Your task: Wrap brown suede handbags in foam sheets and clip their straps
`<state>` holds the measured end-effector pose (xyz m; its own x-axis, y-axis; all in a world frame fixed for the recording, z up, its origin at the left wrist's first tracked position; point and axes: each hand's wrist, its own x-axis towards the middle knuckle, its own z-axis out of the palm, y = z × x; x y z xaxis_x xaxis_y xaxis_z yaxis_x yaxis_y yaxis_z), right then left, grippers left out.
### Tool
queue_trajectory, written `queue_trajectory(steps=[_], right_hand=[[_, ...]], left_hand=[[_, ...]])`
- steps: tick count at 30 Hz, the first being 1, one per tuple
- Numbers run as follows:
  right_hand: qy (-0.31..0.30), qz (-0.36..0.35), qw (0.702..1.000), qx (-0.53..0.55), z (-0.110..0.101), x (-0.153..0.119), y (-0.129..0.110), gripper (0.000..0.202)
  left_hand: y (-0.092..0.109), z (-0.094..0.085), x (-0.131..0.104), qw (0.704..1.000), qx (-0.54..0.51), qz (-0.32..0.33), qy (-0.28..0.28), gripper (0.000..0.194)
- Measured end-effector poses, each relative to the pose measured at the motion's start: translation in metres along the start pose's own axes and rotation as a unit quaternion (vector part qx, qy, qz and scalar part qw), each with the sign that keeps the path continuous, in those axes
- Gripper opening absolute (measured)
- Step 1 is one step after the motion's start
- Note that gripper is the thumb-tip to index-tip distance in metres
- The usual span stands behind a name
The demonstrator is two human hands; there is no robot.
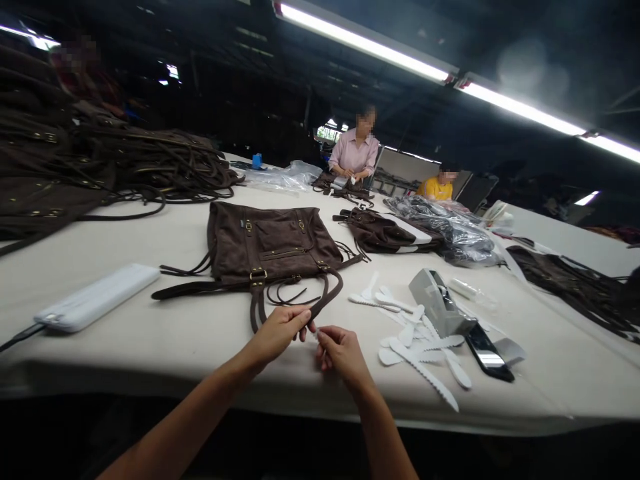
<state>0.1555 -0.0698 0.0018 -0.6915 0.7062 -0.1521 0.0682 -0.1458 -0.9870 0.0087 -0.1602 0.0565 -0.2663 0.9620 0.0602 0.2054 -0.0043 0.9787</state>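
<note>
A dark brown bag [280,233] with brass-coloured buckles lies flat on the pale table. Its rounded handle [331,297] loops toward me, and my left hand [280,330] is closed round it near the table's front edge. Just to the right, my right hand [343,350] pinches a small whitish strip [315,331] against the handle; most of that strip is hidden by my fingers. Several white strips with serrated edges [423,373] are scattered to the right of my hands.
A tape dispenser [435,300] and a phone [490,353] sit at the right. On the left lies a white power bank [100,297] with a cable. Brown bags are piled [150,157] at the far left; another bag [387,230] and clear plastic [455,230] lie behind. Co-workers are farther back.
</note>
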Motion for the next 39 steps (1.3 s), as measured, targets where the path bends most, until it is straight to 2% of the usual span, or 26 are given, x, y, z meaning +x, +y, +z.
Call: queue_trajectory(steps=[3,6,8,10,12,14,17,20,22,24,26,28,30,32,35,37,39], right_hand=[[-0.010,-0.028,0.991,0.128,0.007,0.006,-0.006,0.035],[-0.014,-0.007,0.975,0.220,0.011,0.011,-0.005,0.032],[-0.020,0.003,0.968,0.250,0.014,0.014,-0.003,0.031],[-0.024,0.004,0.964,0.266,0.019,0.016,-0.001,0.030],[-0.020,0.008,0.964,0.266,0.024,0.018,0.000,0.031],[-0.010,0.006,0.971,0.240,0.027,0.018,-0.001,0.033],[-0.012,-0.024,0.984,0.175,0.028,0.015,0.000,0.032],[-0.030,-0.050,0.990,0.130,0.022,0.006,0.005,0.029],[-0.036,-0.056,0.990,0.128,0.017,-0.004,0.009,0.033],[-0.008,-0.058,0.988,0.140,0.010,-0.015,0.013,0.037],[0.048,-0.066,0.985,0.154,0.004,-0.025,0.015,0.036],[0.071,-0.068,0.981,0.170,-0.001,-0.032,0.014,0.032],[0.043,-0.055,0.978,0.199,-0.003,-0.034,0.013,0.031],[-0.012,-0.052,0.972,0.230,-0.003,-0.033,0.010,0.035],[-0.067,-0.083,0.965,0.239,-0.003,-0.029,0.008,0.040],[-0.052,-0.105,0.976,0.183,-0.002,-0.025,0.007,0.033],[-0.006,-0.128,0.987,0.101,0.000,-0.022,0.006,0.024]], left_hand=[[-0.008,0.007,-0.005,1.000,0.020,0.024,0.003,0.033],[-0.020,0.010,-0.011,0.999,-0.018,0.001,0.037,0.031],[-0.025,0.010,-0.012,0.996,-0.060,-0.030,0.061,0.037],[-0.028,0.011,-0.012,0.990,-0.106,-0.055,0.074,0.052],[-0.027,0.011,-0.010,0.986,-0.140,-0.067,0.064,0.060],[-0.027,0.012,-0.008,0.986,-0.150,-0.060,0.033,0.057],[-0.031,0.015,-0.007,0.994,-0.106,-0.010,0.013,0.050],[-0.038,0.018,-0.009,0.998,-0.012,0.037,0.047,0.043],[-0.041,0.020,-0.010,0.993,0.050,0.043,0.096,0.038],[-0.042,0.020,-0.012,0.987,0.094,0.039,0.127,0.033],[-0.041,0.021,-0.013,0.984,0.121,0.041,0.122,0.029],[-0.041,0.023,-0.013,0.982,0.142,0.057,0.111,0.027],[-0.042,0.025,-0.013,0.977,0.162,0.079,0.116,0.026],[-0.044,0.026,-0.013,0.973,0.175,0.098,0.111,0.028],[-0.047,0.025,-0.014,0.975,0.174,0.110,0.085,0.031],[-0.047,0.024,-0.017,0.977,0.168,0.107,0.075,0.033],[-0.045,0.023,-0.020,0.979,0.162,0.100,0.070,0.034]])
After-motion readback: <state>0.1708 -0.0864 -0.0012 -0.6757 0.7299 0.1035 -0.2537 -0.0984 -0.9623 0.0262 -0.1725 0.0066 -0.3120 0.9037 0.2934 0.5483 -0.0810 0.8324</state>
